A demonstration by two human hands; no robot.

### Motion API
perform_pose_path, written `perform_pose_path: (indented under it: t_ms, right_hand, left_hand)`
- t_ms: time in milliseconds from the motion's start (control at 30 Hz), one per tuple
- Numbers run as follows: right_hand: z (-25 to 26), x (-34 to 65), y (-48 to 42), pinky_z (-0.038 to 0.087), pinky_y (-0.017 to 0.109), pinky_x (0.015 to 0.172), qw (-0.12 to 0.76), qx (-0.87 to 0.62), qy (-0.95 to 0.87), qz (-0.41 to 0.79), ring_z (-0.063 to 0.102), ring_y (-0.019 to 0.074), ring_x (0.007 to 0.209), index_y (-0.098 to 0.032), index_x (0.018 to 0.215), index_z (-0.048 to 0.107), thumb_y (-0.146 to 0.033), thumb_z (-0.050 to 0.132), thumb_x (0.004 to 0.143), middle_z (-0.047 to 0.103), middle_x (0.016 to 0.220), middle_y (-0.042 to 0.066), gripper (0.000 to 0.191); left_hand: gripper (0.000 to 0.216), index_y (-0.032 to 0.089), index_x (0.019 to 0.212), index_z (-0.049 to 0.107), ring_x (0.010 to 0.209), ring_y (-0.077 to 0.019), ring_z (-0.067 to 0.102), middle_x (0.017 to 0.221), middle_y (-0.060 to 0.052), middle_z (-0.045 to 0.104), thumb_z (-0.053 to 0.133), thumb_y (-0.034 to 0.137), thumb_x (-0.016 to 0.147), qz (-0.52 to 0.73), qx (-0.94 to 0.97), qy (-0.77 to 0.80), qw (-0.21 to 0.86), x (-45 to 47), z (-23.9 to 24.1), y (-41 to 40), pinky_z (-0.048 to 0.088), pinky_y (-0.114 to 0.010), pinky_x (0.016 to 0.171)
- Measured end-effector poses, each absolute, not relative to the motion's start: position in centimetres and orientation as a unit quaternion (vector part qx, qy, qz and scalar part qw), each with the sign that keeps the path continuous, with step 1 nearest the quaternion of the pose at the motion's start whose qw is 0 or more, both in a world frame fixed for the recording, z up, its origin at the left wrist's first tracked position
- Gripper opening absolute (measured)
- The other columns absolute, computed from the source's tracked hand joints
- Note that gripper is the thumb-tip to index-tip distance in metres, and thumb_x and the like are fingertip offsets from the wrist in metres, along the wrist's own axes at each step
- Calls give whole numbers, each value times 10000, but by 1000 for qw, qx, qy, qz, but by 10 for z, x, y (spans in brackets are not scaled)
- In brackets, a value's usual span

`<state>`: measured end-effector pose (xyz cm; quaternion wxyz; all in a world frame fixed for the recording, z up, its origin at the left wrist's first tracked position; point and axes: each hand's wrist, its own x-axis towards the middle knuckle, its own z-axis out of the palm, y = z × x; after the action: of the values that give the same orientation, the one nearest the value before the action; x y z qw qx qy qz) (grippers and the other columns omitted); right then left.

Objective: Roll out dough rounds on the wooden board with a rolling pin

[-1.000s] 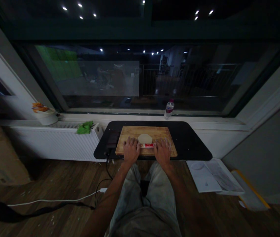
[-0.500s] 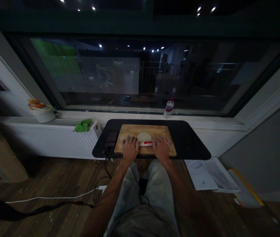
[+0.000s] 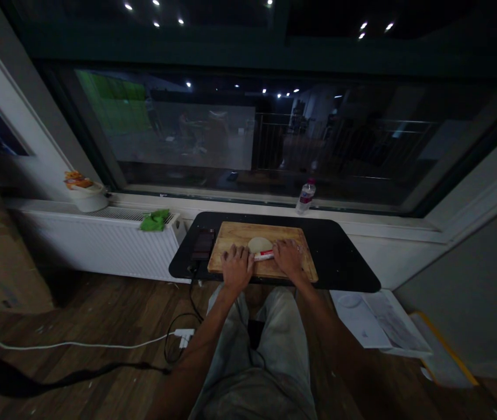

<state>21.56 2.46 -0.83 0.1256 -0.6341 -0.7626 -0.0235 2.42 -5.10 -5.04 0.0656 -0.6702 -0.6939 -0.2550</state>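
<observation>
Between my two hands lies a rolling pin [image 3: 263, 255], a white rod with a red label. Its right end is angled away from me. Just beyond it, a flat round of pale dough [image 3: 259, 243] rests on a wooden cutting board [image 3: 240, 231], partly covered by the rod. My left hand [image 3: 237, 265] is on the pin's left end, fingers curled over it. On the other end sits my right hand [image 3: 287, 255], a little farther forward. Both palms hide the pin's ends.
The board stands on a black tabletop [image 3: 340, 256] beside a dark box-like object [image 3: 203, 244] with a cable. A water bottle [image 3: 305, 197] is on the windowsill. A green cloth [image 3: 155, 220] and a white pot [image 3: 90, 197] sit on the radiator [image 3: 100, 239].
The rolling pin has turned from nearly level to slanted, its right end farther away. My right hand has moved forward and my left hand slightly back. The whole view has shifted a little.
</observation>
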Motion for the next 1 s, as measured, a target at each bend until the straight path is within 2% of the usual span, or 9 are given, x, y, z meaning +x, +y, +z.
perform_pose_path:
  t_ms: [600, 867, 1000]
  right_hand:
    - [-10, 211, 39, 417, 429, 1176, 115, -632, -766, -31, 611, 311, 1381, -198, 1366, 825, -336, 442, 1179, 774, 1451, 158, 448]
    - [-22, 213, 23, 429, 431, 1167, 165, -650, -741, -36, 595, 317, 1419, -208, 1391, 819, -347, 425, 1178, 756, 1489, 156, 468]
    - [-29, 210, 11, 394, 479, 1212, 190, -669, -717, -44, 574, 334, 1453, -218, 1420, 808, -378, 425, 1185, 732, 1538, 167, 476]
  left_hand:
    - [445, 224, 1454, 740, 1545, -400, 571, 1528, -152, 756, 420, 408, 1205, -250, -676, -689, 70, 24, -51, -53, 434, -611, 1216]
    - [405, 252, 1355, 786, 1536, -388, 568, 1497, -118, 779, 461, 437, 1201, -238, -692, -679, 56, 15, -40, -43, 435, -607, 1209]
    - [401, 249, 1303, 816, 1513, -376, 586, 1466, -127, 792, 471, 424, 1196, -229, -700, -675, 46, 9, -33, -31, 436, -596, 1216]
